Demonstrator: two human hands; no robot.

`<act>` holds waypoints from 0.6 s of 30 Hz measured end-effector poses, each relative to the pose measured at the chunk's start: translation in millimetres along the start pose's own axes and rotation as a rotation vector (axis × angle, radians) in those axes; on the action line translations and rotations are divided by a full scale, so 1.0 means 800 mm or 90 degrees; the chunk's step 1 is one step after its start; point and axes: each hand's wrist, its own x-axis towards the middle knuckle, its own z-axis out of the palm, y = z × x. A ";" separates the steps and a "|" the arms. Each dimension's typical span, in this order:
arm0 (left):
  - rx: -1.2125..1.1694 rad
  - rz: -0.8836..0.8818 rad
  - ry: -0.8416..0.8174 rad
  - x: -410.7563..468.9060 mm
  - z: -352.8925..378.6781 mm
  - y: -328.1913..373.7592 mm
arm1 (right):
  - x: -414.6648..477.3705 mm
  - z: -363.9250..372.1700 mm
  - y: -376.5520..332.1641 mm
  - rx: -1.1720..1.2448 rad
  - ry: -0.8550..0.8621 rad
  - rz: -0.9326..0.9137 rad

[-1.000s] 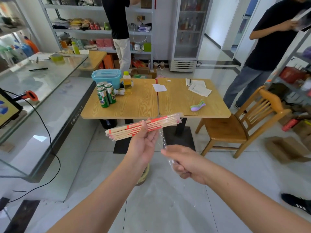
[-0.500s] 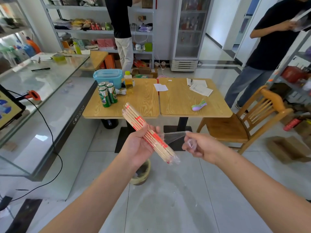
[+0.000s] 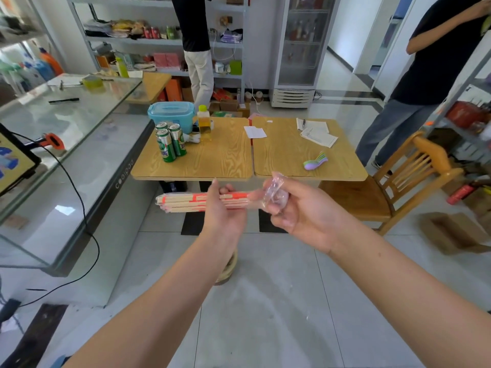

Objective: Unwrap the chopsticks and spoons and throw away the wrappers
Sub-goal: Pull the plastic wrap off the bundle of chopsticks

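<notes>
**Chopsticks** (image 3: 186, 203): one red-printed bundle, lying level in mid-air, its free end toward 9 o'clock. It was in front of the table edge and over the floor.

**Left hand** (image 3: 225, 211): wrapped round the bundle's middle.

**Wrapper** (image 3: 275, 195): clear film, bunched at the bundle's 3 o'clock end. It could not be told whether it was fully off.

**Right hand** (image 3: 300, 216): pinching the bunched film in its fingertips.

**Spoons** (image 3: 314, 162): on the table at 1 o'clock from the hands, untouched.

**Risks (judged):**
- A hard pull on the film against a slack left grip could slide sticks out to scatter on the floor.
- Thin film could tear and leave a scrap on the bundle.
- The bin (image 3: 229, 266), at 6 o'clock, was mostly hidden under the left forearm, so a dropped wrapper could miss it.

**Edges and room:**
- Table (image 3: 225, 166) edge near at 12.
- Chair (image 3: 372, 197) at 3.
- Glass counter (image 3: 79, 155) at 9.
- Open floor from 4 to 8, enough for a downward move to the bin.
</notes>
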 end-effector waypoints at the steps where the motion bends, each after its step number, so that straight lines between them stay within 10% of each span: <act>1: -0.044 -0.017 -0.019 0.004 0.005 0.006 | -0.008 0.004 0.005 -0.031 -0.027 -0.002; 9: -0.079 -0.138 -0.191 -0.017 0.036 0.026 | -0.036 -0.022 0.038 -0.440 -0.196 0.059; 18: 0.094 -0.174 -0.190 -0.020 0.025 0.020 | 0.005 -0.077 0.050 -0.521 0.103 0.150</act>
